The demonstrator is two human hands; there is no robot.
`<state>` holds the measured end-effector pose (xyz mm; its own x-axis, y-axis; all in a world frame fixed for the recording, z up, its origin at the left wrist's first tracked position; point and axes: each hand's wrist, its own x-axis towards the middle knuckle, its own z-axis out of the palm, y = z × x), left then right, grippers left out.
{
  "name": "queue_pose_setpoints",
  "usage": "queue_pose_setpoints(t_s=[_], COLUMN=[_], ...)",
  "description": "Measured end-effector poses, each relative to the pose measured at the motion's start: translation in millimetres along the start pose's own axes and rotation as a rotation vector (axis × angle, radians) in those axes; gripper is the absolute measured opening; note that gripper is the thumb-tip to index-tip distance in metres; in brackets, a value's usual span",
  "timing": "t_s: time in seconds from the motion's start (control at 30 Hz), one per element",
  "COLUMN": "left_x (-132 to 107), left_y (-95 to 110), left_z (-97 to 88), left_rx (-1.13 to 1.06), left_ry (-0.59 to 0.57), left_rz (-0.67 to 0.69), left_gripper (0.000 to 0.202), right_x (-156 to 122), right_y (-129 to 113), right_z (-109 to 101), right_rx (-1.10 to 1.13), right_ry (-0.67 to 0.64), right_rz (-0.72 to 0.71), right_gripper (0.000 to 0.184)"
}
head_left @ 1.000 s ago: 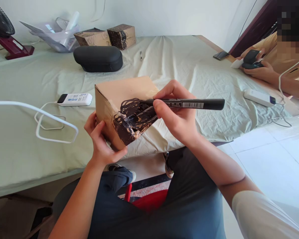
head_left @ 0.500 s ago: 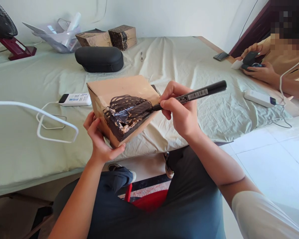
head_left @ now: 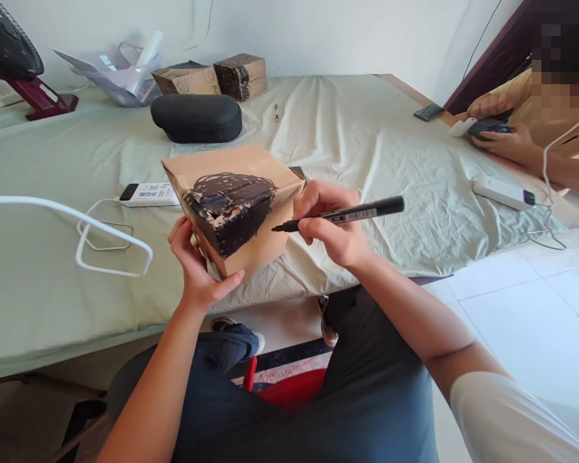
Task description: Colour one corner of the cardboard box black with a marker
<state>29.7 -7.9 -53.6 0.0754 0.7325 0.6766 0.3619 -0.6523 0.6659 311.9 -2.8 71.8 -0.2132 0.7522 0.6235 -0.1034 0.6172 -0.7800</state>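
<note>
A brown cardboard box (head_left: 244,159) is tilted at the table's front edge, with black scribble spread over one corner, across its top and front faces. My left hand (head_left: 200,273) grips the box at its lower left, thumb on the front face and fingers along the left side. In my right hand (head_left: 335,228) is a black marker (head_left: 364,211), held like a pen with its tip pointing left. The tip is at the front face, right of the scribbled patch; whether it touches the cardboard I cannot tell.
Behind the box lie a black hard case (head_left: 196,118), two scribbled cardboard boxes (head_left: 241,76) and a plastic basket (head_left: 125,87). A power bank (head_left: 149,194) with a cable sits left. A fan (head_left: 53,103) stands far left. At right, a person holds a dark device (head_left: 489,128).
The box has tipped so more of its front face shows. My right hand has moved down and left, bringing the marker tip from the top scribble to the front face.
</note>
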Motion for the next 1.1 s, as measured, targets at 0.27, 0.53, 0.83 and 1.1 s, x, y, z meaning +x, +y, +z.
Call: queue_pose_setpoints(t_s=[0.27, 0.53, 0.83, 1.1], left_x=[14, 12, 4, 6], left_y=[-21, -42, -55, -52], left_z=[-22.6, -41.1, -34.8, -35.0], left_rx=[-0.128, -0.013, -0.067, -0.064], left_ry=[0.183, 0.183, 0.108, 0.119], left_rz=[-0.058, -0.224, -0.359, -0.329], left_gripper=[0.131, 0.132, 0.136, 0.134], right_x=[7, 18, 24, 18], right_y=[9, 33, 59, 86], right_z=[-1, -27, -36, -44], right_rx=[-0.068, 0.062, 0.108, -0.563], right_ry=[0.092, 0.036, 0.017, -0.186], right_rz=[-0.017, 0.274, 0.643, 0.562], right_gripper=[0.035, 0.054, 0.034, 0.024])
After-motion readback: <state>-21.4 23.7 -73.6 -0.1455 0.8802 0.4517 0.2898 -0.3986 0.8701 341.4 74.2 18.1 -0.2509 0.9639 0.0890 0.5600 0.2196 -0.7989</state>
